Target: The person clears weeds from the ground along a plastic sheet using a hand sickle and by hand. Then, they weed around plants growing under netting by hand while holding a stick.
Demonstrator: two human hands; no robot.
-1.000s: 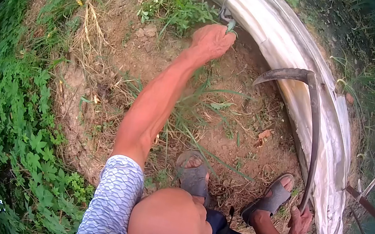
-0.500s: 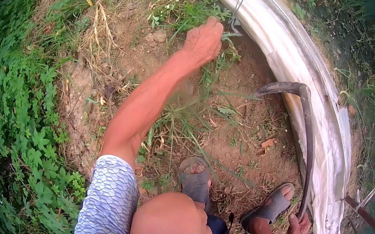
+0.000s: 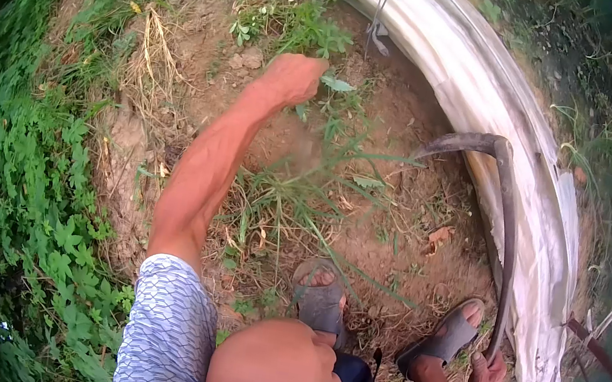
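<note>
My left hand (image 3: 292, 78) is closed in a fist low over the soil, at the end of my outstretched arm. Small green leaves of a weed (image 3: 337, 84) stick out beside its fingers; the stem inside is hidden. At the lower right, my right hand (image 3: 486, 377) grips the handle end of a sickle-like tool (image 3: 505, 224), dark and long with a sharply bent head. The tool's pointed tip reaches over bare soil, and its shaft lies across the edge of white plastic sheeting (image 3: 457, 62). Between my arms grows a tuft of long grass (image 3: 297, 198).
A bent wire (image 3: 383, 6) stands at the sheeting's inner edge. Dense leafy plants (image 3: 62, 247) cover the left side. Dry straw (image 3: 155, 52) lies on the soil. My sandalled feet (image 3: 320, 307) are below the grass. A rusty rod (image 3: 596, 351) sticks out at right.
My left hand has moved left and toward me, away from the bent wire, with the weed's leaves moving along. My right hand and the sickle-like tool stay nearly where they were.
</note>
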